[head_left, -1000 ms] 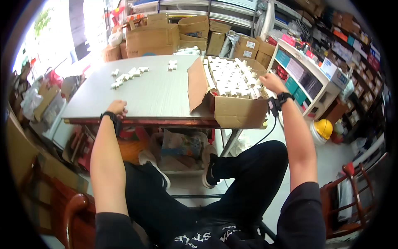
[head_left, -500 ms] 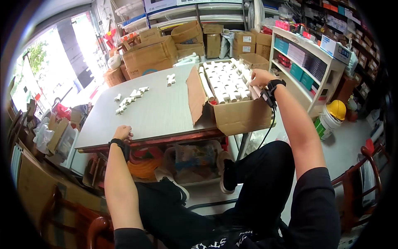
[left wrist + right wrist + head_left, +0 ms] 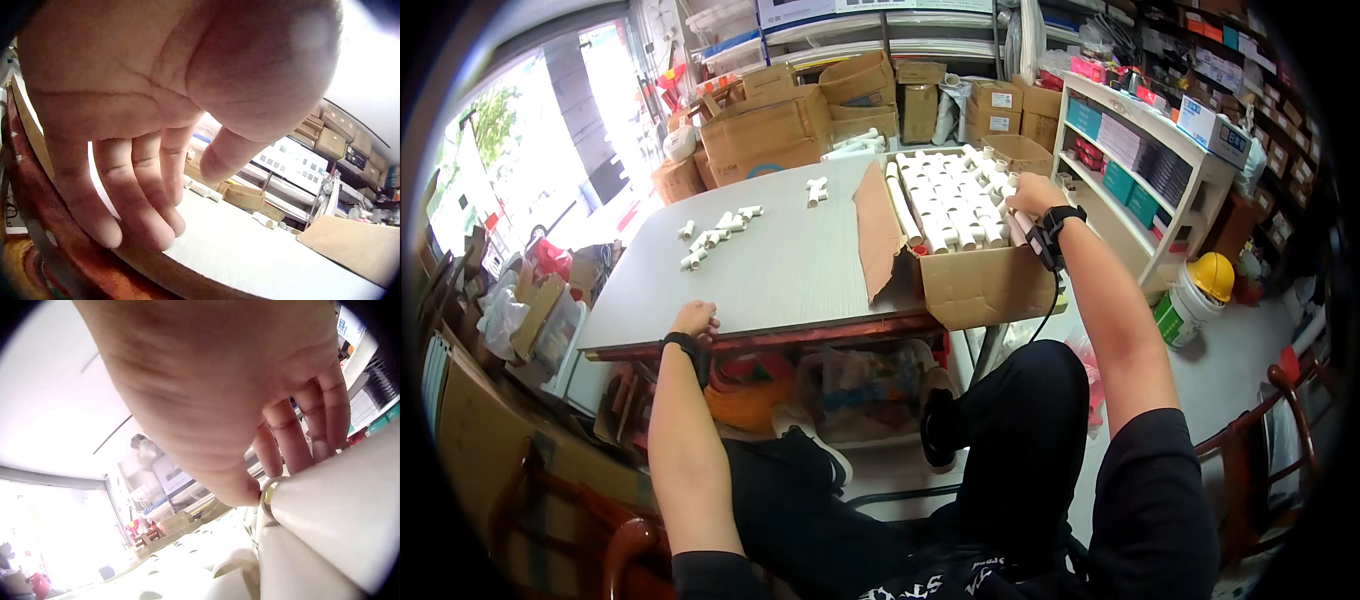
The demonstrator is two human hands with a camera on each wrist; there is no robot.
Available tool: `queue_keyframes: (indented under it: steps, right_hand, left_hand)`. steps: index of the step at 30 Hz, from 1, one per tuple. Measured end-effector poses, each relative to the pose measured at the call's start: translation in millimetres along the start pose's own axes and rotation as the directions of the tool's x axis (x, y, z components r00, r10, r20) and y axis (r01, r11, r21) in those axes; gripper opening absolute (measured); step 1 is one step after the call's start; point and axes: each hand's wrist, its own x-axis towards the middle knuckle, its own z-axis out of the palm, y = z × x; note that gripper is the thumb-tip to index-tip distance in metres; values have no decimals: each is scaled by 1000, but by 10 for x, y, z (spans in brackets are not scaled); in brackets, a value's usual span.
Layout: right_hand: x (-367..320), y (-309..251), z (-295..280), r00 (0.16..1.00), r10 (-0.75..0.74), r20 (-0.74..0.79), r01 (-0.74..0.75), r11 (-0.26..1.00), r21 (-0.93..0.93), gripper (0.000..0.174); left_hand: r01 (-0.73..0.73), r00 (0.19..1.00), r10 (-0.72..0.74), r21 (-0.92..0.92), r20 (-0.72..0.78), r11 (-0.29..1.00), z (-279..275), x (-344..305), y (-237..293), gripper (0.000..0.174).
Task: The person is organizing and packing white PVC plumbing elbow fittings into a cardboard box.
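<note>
A cardboard box at the table's right end holds rows of white plastic pipe fittings. My right hand reaches in at its right side. In the right wrist view, the thumb and fingers pinch a white pipe fitting near its round open end; another lies right under it. My left hand rests at the table's front edge, fingers loosely bent and holding nothing. Several white tee fittings lie in a loose group on the grey table, with a small cluster farther back.
The box's torn flap hangs over the tabletop on its left. White pipes lie at the table's back edge, before stacked cartons. A white shelf unit stands to the right, and a yellow helmet sits on a bucket.
My right hand has moved from beside the box's right rim onto the fittings inside. The head view has shifted. My left hand stays at the table edge.
</note>
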Motion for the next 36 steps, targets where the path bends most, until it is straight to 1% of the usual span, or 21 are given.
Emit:
queue_keyframes:
  steps: [3,4,7,8,11,13,14,15,17,18,20,21,23,24,25,27,29,30,31,33,36]
  right_hand:
    - [28,-9,-53,997,7,78,-7,1000,6,38]
    - [51,29,-29,997,-43,66,42,999,11,37]
    - [-113,-96,-127,997,-49,61,47,998,29,36]
    - [-91,-65,-83,999,-50,22,50,999,10,35]
    - [-35,31,-14,998,-65,12,64,998,20,41]
    - [-57,-59,-125,999,-11,34,13,999,-40,46]
    - [-7,-17,-126,999,-30,-29,26,991,-128,48]
    - [126,4,-163,992,-88,-86,67,972,-224,50]
    - [301,-173,-358,883,-367,-291,340,930,-142,53]
    - [607,-215,-529,878,-448,-167,407,884,-229,51]
    - [742,-435,-721,915,-397,-71,389,916,-102,44]
    - [612,-841,-915,953,-287,-94,296,948,113,39]
    - [229,-1536,-988,945,-298,-137,327,820,469,31]
    - [84,-1844,-955,923,-352,-154,378,764,523,29]
    - [-13,-2104,-862,899,-401,-177,425,697,577,28]
    - [-108,-2538,-593,894,-420,-156,418,656,628,30]
    - [-217,-2884,-275,904,-424,-59,328,597,732,34]
    - [-279,-3031,-88,910,-414,-22,310,644,699,35]
    - [-326,-3169,111,916,-400,16,288,686,668,36]
    - [-271,-3313,705,931,-364,11,275,722,634,35]
    - [-374,-3370,1419,844,-533,59,396,694,601,31]
  left_hand:
    - [-2,1000,2,48,-9,999,-48,-29,-10,25]
    - [2,1000,-1,28,-20,1000,-55,-50,-24,26]
    - [-24,999,24,19,-26,1000,-82,-19,-99,26]
    - [-28,999,28,13,-31,1000,-83,35,-143,26]
    - [-48,998,52,79,-48,996,-54,178,-203,28]
    - [-115,990,121,88,-69,990,-21,366,-313,29]
    - [-95,987,128,295,-95,951,-12,280,-171,27]
    - [-117,979,173,388,-112,914,-7,347,-219,28]
    - [-202,939,318,532,-134,822,45,447,-268,32]
    - [-210,916,365,572,-169,793,66,447,-207,34]
    - [-130,952,231,421,-198,898,90,155,40,31]
    - [-89,947,177,312,-268,946,123,9,132,28]
    - [-80,945,174,318,-279,945,162,-109,207,28]
    - [-75,943,172,321,-284,944,177,-169,246,30]
    - [-34,944,139,333,-298,942,190,-132,262,32]
    - [81,914,66,339,-401,937,288,207,196,35]
    - [126,925,-18,263,-380,956,308,318,171,39]
    - [152,924,-59,221,-378,963,285,10,275,42]
    - [148,940,-45,287,-337,946,280,-163,329,43]
    - [187,918,-87,228,-387,956,255,-148,324,43]
    - [105,911,36,317,-411,943,224,-100,216,45]
